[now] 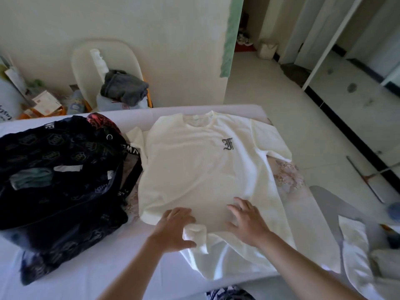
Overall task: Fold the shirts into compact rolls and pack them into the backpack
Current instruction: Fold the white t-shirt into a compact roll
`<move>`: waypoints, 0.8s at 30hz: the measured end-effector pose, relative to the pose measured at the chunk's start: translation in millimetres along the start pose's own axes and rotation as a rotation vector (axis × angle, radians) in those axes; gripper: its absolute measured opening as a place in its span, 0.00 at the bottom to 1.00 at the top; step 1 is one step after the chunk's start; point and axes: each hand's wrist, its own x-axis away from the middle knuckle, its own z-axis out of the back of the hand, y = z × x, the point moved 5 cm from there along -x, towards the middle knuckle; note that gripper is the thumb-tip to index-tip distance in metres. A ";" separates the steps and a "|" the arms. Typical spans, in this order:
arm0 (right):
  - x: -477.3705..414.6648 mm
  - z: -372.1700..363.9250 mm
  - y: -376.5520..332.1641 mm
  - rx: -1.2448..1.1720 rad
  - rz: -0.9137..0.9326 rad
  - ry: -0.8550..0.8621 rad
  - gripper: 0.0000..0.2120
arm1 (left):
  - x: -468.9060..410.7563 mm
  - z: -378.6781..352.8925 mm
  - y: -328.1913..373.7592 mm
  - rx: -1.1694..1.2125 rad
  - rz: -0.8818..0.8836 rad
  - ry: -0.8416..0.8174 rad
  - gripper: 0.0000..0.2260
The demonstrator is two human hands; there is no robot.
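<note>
A white shirt (201, 165) lies flat and face up on a white sheet (75, 278), with its neck at the far side. It has a small dark letter (227, 144) on the chest. The sleeve on the backpack's side is partly tucked behind the bag's strap, so you cannot see all of it.

The left hand (175, 227) is at the near hem of the shirt. Its fingers (181, 212) are curled, and they grip a small bunch of the hem with the thumb. The bunch hides how the cloth is folded there. The right hand (246, 219) lies on the shirt just beside it, flat, fingers spread wide, holding nothing.

The backpack (60, 169) sits to the left of the shirt, touching its edge. It is dark with a pattern, and it is open and floppy. Something blue-green (32, 178) shows inside it, but it is too blurry to tell what it is.

At the far right another white cloth (355, 256) hangs over something grey. The edge of the picture cuts it off, so it is hard to say if it is a shirt. A bit of dark patterned cloth (229, 294) peeks in at the bottom edge.

Behind the sheet stands a pale chair (129, 59) with a grey cloth (124, 87) piled on it.
</note>
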 end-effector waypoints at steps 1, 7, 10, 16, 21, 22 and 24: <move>10.6 -4.5 -9.7 -0.026 0.031 0.002 0.34 | 5.8 -1.8 2.6 0.009 -0.001 -0.005 0.32; 47.8 -27.2 -45.6 -0.062 0.104 -0.130 0.38 | 34.2 11.9 -2.3 0.260 0.181 0.100 0.11; 44.4 -20.4 -44.8 -0.126 0.011 -0.096 0.19 | 45.4 40.3 -8.0 0.417 0.302 0.205 0.10; 23.6 32.9 -18.3 -0.498 -0.199 -0.010 0.12 | 50.4 93.3 -7.9 0.622 0.333 0.291 0.11; -2.9 97.9 -8.7 -0.386 -0.093 0.110 0.12 | 15.6 129.5 -9.8 0.590 0.283 0.169 0.20; -10.8 107.0 -7.8 -0.332 -0.054 0.107 0.12 | 4.1 134.8 -15.6 0.535 0.326 0.169 0.19; -31.5 116.8 -1.0 -0.229 -0.016 0.079 0.12 | -20.1 144.0 -27.7 0.453 0.361 0.210 0.14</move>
